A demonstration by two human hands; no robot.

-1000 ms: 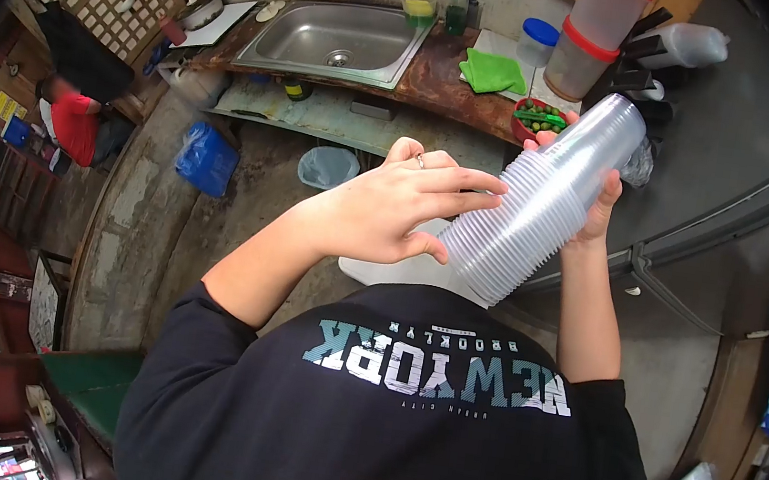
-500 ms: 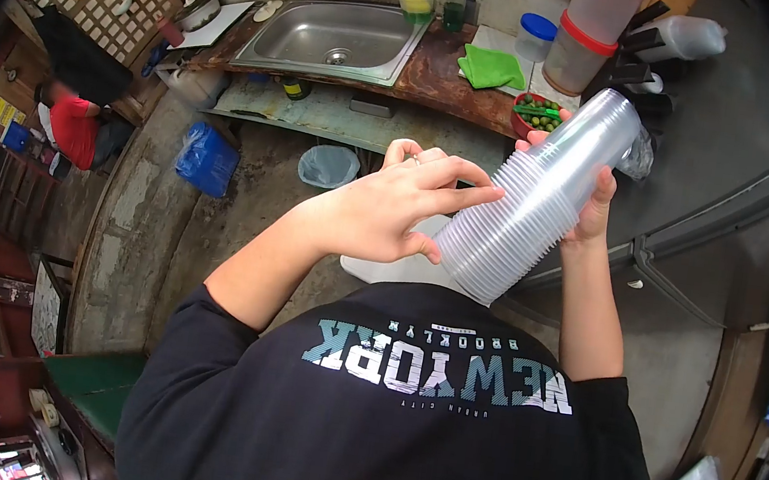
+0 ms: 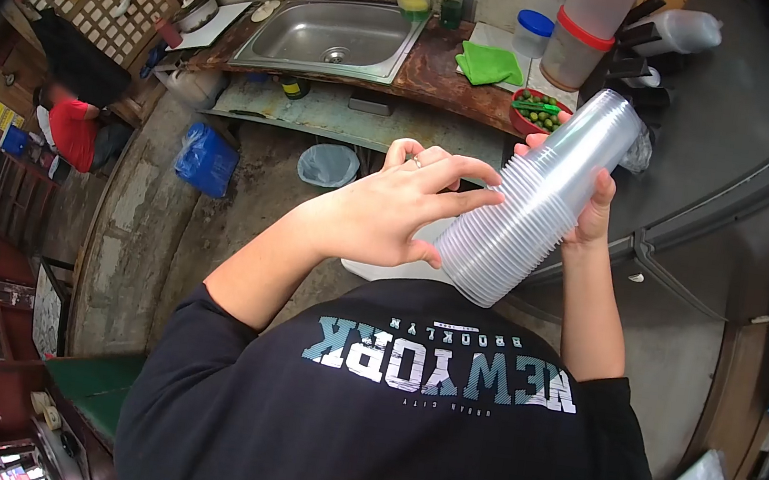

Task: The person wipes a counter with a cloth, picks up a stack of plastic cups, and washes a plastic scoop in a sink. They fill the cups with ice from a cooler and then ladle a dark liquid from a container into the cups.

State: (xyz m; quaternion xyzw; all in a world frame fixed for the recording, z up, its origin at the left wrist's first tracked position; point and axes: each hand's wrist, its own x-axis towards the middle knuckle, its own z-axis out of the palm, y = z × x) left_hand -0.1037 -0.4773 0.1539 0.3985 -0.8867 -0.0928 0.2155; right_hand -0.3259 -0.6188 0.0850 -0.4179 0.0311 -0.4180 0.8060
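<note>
A tall stack of clear plastic cups point(image 3: 526, 221) is tilted in front of my chest, its ribbed rims toward me and the closed end up and away. My right hand point(image 3: 592, 213) grips the stack from behind and the right side, fingers wrapped around it and thumb on the near side. My left hand point(image 3: 408, 203) is at the stack's left side, a ring on one finger. Its fingers and thumb are apart, with the fingertips at the cup rims and the thumb by the stack's lower end.
Ahead is a counter with a steel sink point(image 3: 279, 47), a green cloth point(image 3: 492, 65), a red bowl of small green fruits point(image 3: 526, 123) and lidded tubs point(image 3: 575, 52). A lined bin point(image 3: 327, 166) and blue container point(image 3: 206, 161) stand below. A fridge point(image 3: 695, 211) is at right; a person in red point(image 3: 71, 133) sits far left.
Almost nothing differs. My left fingertips and thumb have shifted very slightly along the rims, and the view has moved a little. My right hand keeps its grip on the cups.
</note>
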